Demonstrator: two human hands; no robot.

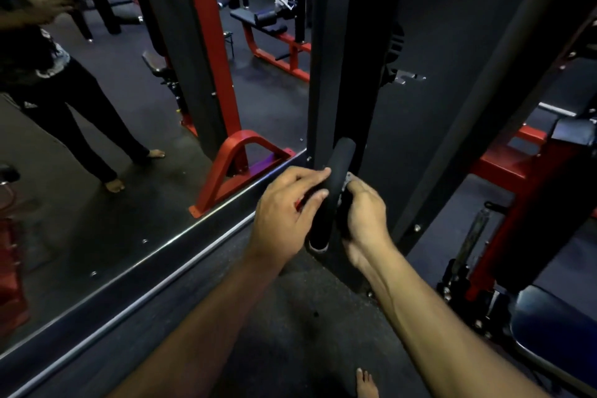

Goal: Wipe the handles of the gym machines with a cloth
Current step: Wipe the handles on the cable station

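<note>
Both hands on a black padded handle [332, 191], low on the dark machine post [326, 74].

Head view: the handle's long axis runs from 6 towards 12 o'clock; it looks firm, fixed, foam-grippy. The left hand [290, 210] curls round its middle; the right hand [361, 210] pinches a small grey cloth [348, 178] against its side.

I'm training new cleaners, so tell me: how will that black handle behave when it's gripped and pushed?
The handle looks like a padded black tube, so it probably gives slightly and grips well rather than slipping. It seems to hang by the machine's post, so it may swing or twist when pushed. That may be why the left hand steadies it while the right hand works beside it.
</note>
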